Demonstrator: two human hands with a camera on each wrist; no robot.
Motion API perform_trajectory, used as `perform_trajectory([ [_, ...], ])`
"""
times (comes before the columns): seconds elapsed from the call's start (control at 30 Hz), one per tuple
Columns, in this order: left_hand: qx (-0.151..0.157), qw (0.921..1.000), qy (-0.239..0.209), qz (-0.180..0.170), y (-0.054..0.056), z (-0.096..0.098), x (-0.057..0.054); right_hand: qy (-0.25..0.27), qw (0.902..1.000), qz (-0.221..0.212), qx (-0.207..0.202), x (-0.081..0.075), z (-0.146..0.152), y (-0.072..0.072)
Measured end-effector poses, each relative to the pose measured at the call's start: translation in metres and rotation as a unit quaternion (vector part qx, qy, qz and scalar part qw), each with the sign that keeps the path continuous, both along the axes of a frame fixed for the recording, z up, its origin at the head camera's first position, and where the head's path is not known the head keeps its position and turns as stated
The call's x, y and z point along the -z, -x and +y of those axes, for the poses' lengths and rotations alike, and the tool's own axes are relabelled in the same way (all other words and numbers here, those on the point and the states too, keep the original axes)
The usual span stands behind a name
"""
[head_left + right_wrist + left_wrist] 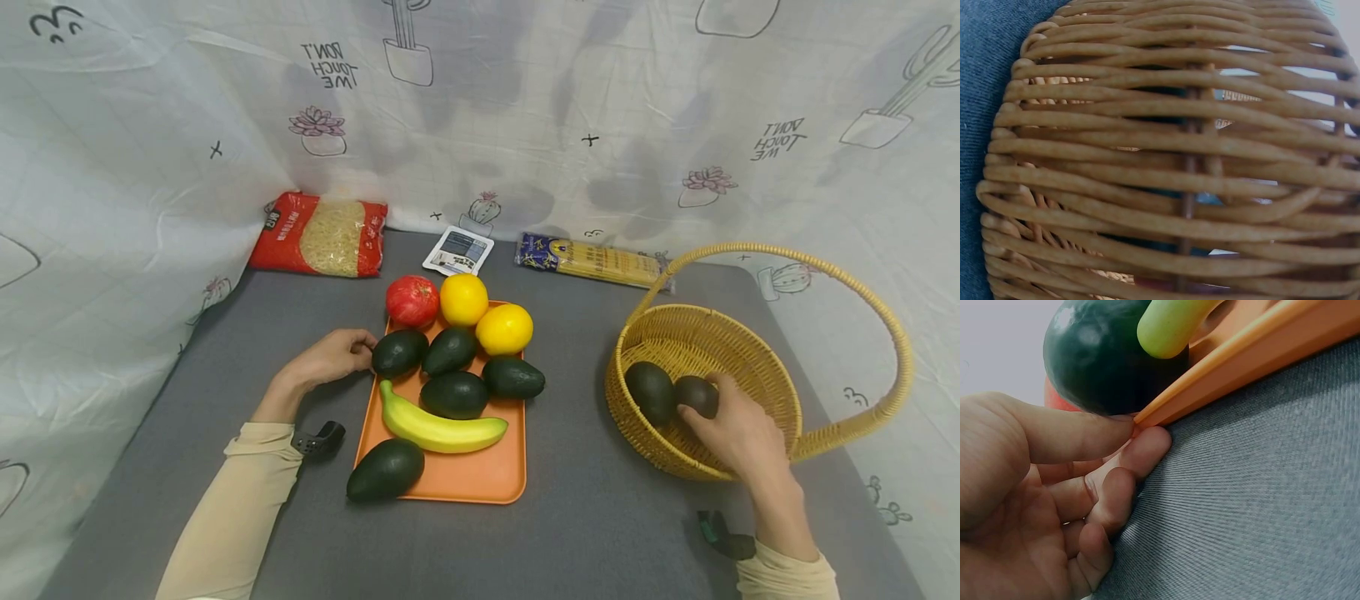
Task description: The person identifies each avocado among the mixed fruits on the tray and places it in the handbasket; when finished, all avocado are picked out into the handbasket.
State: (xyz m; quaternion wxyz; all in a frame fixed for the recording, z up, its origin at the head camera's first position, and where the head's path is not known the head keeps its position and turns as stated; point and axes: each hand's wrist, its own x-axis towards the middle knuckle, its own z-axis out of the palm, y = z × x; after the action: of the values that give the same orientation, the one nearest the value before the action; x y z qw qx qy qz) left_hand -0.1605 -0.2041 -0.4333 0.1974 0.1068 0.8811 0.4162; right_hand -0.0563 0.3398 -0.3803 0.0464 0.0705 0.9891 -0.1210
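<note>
My left hand (330, 360) is at the left rim of an orange tray (480, 479), pinching the rim between thumb and forefinger, as the left wrist view shows. On the tray lie several dark avocados (453, 395), a banana (442, 432), a red pomegranate (412, 302) and two yellow fruits (505, 329). Inside a wicker basket (626, 417) on the right, my right hand (742, 429) holds an avocado (696, 395) between thumb and fingers. Another avocado (649, 392) lies beside it. The right wrist view shows mostly the woven basket wall (1147, 150), which hides that hand.
Along the back lie a red bag of pasta (322, 235), a small white packet (458, 251) and a long pack of noodles (592, 262). The basket's tall handle (896, 350) arches up and leans right. A printed cloth (525, 125) hangs behind the grey table (570, 533).
</note>
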Motion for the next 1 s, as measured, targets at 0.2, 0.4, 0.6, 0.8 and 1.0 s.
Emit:
perform_trajectory([
  [0.2, -0.002, 1.0000, 0.001, -0.003, -0.0001, -0.0005, 0.0012, -0.001, 0.9998, -0.012, -0.014, 0.0010, -0.0005, 0.0007],
  [0.4, -0.004, 1.0000, -0.001, -0.009, -0.0014, 0.0000, -0.0011, -0.004, 0.9994, -0.025, -0.022, -0.0012, -0.0013, 0.0011],
  [0.6, -0.006, 0.9999, -0.003, -0.010, -0.0014, 0.0005, -0.0020, -0.005, 0.9991, -0.036, -0.021, -0.0023, -0.0016, 0.0015],
  [0.8, -0.007, 0.9999, -0.002, -0.013, -0.0017, 0.0016, -0.0028, -0.007, 0.9985, -0.051, -0.015, -0.0031, -0.0005, 0.0012],
  [1.0, -0.006, 0.9999, -0.007, -0.013, -0.0013, 0.0014, -0.0029, -0.010, 0.9986, -0.050, -0.013, -0.0040, 0.0000, 0.0013],
])
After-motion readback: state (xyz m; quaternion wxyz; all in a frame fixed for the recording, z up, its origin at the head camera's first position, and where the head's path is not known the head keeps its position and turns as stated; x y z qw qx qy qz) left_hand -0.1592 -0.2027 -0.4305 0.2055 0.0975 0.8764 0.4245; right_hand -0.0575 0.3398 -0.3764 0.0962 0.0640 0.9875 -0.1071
